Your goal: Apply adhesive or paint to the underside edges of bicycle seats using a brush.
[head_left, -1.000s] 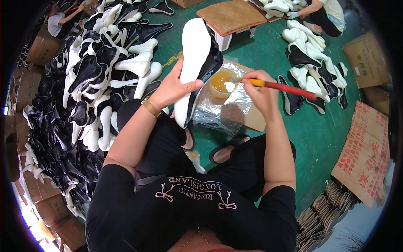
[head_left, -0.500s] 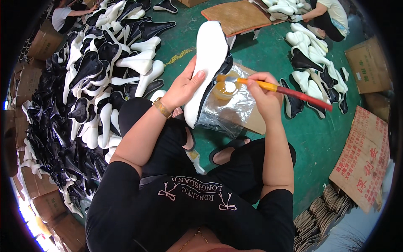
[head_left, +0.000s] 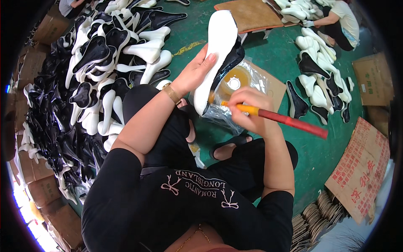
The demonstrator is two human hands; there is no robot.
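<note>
Brush (head_left: pixel 273 116) now lower, at saddle (head_left: pixel 218 59) tail.

Saddle pile (head_left: pixel 105 63) left of glue pot (head_left: pixel 235 82)

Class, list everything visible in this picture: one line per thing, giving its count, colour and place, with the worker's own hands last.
Saddle-shaped part: one, white with black edge, held up at centre.
Brush: one, red and yellow handle, right of centre.
Glue pot: one, amber, in clear plastic on the floor behind the brush.
Pile of saddle parts: many, black and white, left.
Smaller heap of parts: several, black and white, upper right.
Brown mat: one, top centre.
Cardboard boxes: several, brown, right and left edges.
Floor: green.
Another person: one, upper right corner.
Left hand: holds the saddle-shaped part.
Right hand: grips the brush.
</note>
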